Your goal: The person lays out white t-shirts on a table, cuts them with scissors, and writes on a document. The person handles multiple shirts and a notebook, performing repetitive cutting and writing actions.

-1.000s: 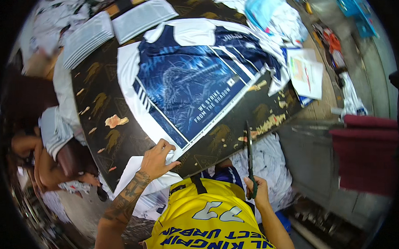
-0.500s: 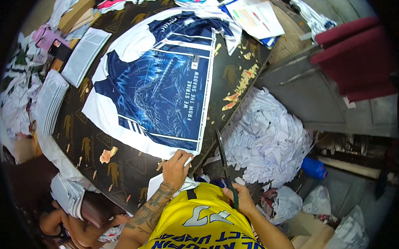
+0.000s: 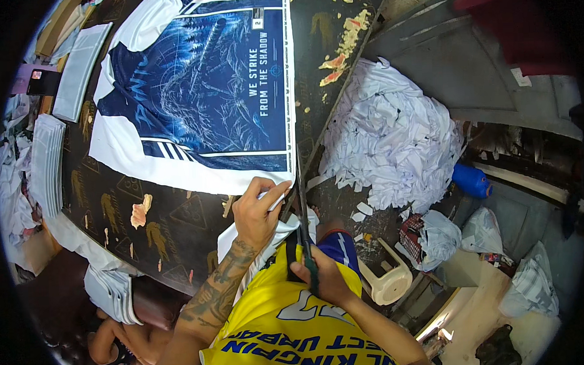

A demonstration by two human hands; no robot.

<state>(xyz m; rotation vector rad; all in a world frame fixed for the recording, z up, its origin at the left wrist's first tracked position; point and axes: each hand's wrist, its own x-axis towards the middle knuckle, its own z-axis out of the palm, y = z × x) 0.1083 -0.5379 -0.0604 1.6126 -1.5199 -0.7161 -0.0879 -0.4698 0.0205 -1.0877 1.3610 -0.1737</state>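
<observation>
My left hand (image 3: 258, 212) grips the near white edge of a printed fabric panel (image 3: 205, 89), navy and blue with white borders, spread on the dark, chipped table (image 3: 113, 227). Its fingers are curled on the cloth at the lower right corner. My right hand (image 3: 324, 278) holds long scissors (image 3: 304, 214) with dark green handles. Their blades point upward along the panel's right border, close beside my left fingers; whether they touch the cloth I cannot tell. More white cloth (image 3: 229, 239) hangs below my left hand at the table's front edge.
Folded pieces (image 3: 47, 165) lie stacked along the left. A big pile of white scraps (image 3: 390, 140) is right of the table, near a blue container (image 3: 472, 179), bags (image 3: 438, 235) and a plastic stool (image 3: 388, 275). Another person (image 3: 114, 343) sits at lower left. Maroon cloth (image 3: 511, 20) hangs upper right.
The view has turned, so the panel now runs upright and sits higher in the picture. My right hand and the scissors have moved leftward and up to my left hand and the panel's corner.
</observation>
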